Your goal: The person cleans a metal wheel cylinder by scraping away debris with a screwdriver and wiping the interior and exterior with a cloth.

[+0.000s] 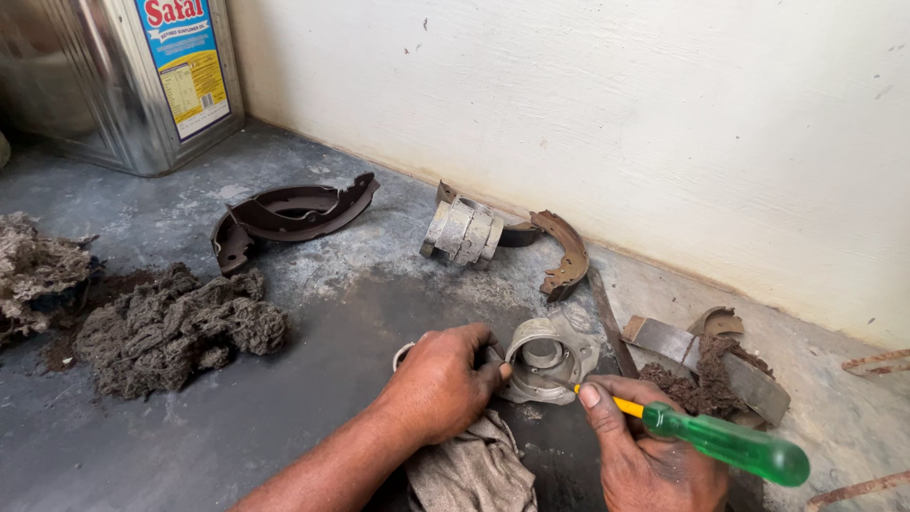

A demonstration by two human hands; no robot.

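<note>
On the grey concrete floor [284, 417], your left hand [438, 384] clamps the round metal housing [550, 356] lying between both hands; your right hand [654, 460] grips a green-handled screwdriver [725, 441], tip at its rim, the wall [616, 104] close behind.

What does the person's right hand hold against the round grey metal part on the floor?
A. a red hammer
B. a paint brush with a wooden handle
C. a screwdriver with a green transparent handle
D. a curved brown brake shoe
C: the right hand grips a screwdriver with a green transparent handle, its tip at the round grey metal part, which the left hand steadies.
</note>
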